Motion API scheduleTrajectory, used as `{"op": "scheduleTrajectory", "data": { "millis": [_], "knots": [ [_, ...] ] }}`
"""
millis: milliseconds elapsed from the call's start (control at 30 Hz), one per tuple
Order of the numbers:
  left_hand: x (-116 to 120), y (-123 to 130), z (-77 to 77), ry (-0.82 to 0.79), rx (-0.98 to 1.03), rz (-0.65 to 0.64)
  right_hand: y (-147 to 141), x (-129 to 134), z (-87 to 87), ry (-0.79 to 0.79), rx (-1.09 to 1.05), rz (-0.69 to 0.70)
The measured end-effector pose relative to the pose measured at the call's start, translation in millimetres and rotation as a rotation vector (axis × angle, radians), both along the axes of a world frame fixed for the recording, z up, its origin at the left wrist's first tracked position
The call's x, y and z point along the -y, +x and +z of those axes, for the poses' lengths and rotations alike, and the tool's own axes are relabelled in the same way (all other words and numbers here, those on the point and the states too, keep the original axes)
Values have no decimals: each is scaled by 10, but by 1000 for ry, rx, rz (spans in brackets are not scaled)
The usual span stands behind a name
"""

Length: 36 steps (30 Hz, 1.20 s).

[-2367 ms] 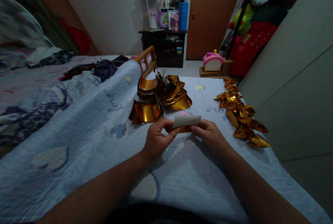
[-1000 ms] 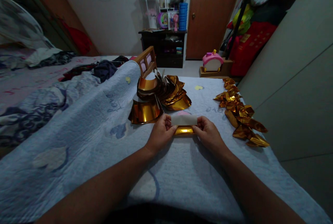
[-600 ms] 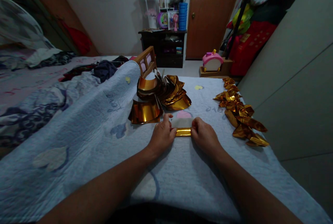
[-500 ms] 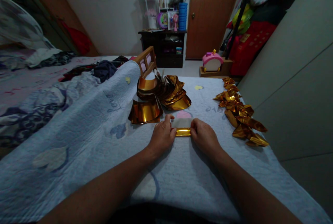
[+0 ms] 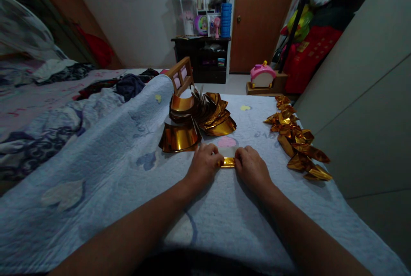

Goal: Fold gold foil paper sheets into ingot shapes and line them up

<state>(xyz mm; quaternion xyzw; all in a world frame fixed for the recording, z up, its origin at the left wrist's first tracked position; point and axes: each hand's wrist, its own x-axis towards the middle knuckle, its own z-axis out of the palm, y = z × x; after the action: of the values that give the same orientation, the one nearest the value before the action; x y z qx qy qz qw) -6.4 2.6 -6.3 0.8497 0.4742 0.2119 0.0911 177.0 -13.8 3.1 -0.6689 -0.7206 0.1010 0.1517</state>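
Between my hands lies a folded strip of gold foil paper (image 5: pixel 228 163), a pale part of it showing along its far side. My left hand (image 5: pixel 205 162) pinches the strip's left end, with its fingers bent over the paper. At the right end, my right hand (image 5: pixel 252 165) is closed on the foil, thumb and fingers together. Just beyond my left hand is a fanned pile of loose gold foil sheets (image 5: pixel 181 137). Folded gold foil pieces (image 5: pixel 300 145) lie in a row to the right of my right hand.
A pale blue quilted cover (image 5: pixel 154 207) spreads under everything, raised along its left side. A small wooden frame (image 5: pixel 181 75) stands behind the foil pile. Farther back are a dark cabinet (image 5: pixel 201 60) and a pink toy (image 5: pixel 262 75). A pale panel (image 5: pixel 369 96) borders the right.
My left hand has shifted right along the strip, its fingers curling over the end. Less of the gold and pale paper shows between my hands. My right hand has barely moved.
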Motion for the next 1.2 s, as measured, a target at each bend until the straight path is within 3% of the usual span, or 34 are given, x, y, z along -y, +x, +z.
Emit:
{"op": "scheduleTrajectory", "data": {
  "millis": [100,300,400,733,1200],
  "knots": [
    [-29,-19,-31,-53,9,-121,25,-12,-45,95,3,40],
    [-23,-41,-20,-69,31,-155,50,-97,-166,111,-73,297],
    [-33,-51,-12,-90,33,-176,48,-120,-196,102,-103,344],
    [-87,-105,-23,-182,0,-171,-173,19,-29,99,133,164],
    [-127,-195,42,-273,66,-240,-183,47,0,62,183,108]
  ]
}}
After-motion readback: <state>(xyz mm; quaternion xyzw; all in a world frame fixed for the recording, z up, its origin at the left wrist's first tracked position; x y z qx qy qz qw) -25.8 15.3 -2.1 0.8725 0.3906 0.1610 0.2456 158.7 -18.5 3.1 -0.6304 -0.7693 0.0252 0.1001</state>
